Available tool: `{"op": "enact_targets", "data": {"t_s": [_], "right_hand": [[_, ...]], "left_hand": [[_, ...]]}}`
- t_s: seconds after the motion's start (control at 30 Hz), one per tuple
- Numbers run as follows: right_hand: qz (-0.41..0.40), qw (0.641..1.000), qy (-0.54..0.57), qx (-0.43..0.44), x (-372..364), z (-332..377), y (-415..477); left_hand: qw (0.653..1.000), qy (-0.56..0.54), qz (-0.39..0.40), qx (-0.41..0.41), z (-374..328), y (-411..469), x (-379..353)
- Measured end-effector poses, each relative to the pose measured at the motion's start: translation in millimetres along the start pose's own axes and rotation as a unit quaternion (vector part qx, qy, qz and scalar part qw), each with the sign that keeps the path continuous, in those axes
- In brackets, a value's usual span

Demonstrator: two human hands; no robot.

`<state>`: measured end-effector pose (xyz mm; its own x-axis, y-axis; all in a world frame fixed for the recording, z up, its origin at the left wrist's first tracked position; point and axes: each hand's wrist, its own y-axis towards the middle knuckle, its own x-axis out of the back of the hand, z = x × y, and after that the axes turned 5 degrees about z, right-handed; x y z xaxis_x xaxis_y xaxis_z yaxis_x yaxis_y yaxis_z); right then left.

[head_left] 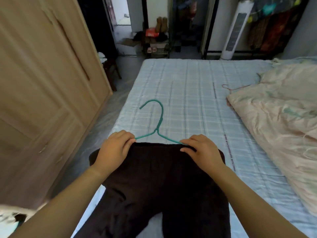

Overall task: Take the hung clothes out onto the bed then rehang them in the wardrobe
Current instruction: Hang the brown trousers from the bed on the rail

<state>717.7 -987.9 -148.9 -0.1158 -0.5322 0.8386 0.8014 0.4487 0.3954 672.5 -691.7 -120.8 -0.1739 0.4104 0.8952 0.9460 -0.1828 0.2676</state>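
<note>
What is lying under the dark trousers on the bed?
Under the dark trousers lies the checked bed sheet. The green hanger runs under the waistband; its lower part is covered, so it cannot be seen.

A pale quilt (283, 117) is noted bunched to the right of the fingers (188, 140). Well beyond the fingers, a white tower fan (235, 31) is seen upright; a shoe rack (157, 48), topped by brown boots (162, 24), is recorded left of it.
</note>
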Motion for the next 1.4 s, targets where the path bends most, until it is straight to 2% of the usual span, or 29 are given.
{"op": "enact_targets", "data": {"t_s": [0.23, 0.43, 0.63, 0.83, 1.07, 1.23, 1.4], "right_hand": [[0.039, 0.990, 0.000, 0.137, -10.8, 126.1, 3.7], [0.072, 0.970, 0.058, 0.225, -56.9, 270.2, -33.5], [0.122, 0.938, 0.136, 0.294, -99.4, 403.9, -77.6], [0.116, 0.919, 0.167, 0.338, -107.0, 493.6, -77.9], [0.134, 0.894, 0.216, 0.369, -127.9, 585.6, -35.6], [0.169, 0.882, 0.238, 0.369, -163.0, 668.0, 4.1], [0.156, 0.849, 0.244, 0.441, -194.4, 745.2, 86.5]], "left_hand": [[0.991, 0.027, -0.079, 0.101, 29.7, -140.8, 78.6], [0.976, 0.051, -0.119, 0.173, 51.7, -310.5, 143.0], [0.938, 0.080, -0.174, 0.288, 62.1, -465.3, 194.1], [0.921, 0.107, -0.216, 0.307, 76.4, -529.9, 260.5], [0.893, 0.153, -0.270, 0.326, 109.6, -567.0, 329.6], [0.865, 0.213, -0.283, 0.356, 163.8, -588.8, 377.2], [0.826, 0.247, -0.326, 0.387, 224.3, -600.3, 440.8]]}}
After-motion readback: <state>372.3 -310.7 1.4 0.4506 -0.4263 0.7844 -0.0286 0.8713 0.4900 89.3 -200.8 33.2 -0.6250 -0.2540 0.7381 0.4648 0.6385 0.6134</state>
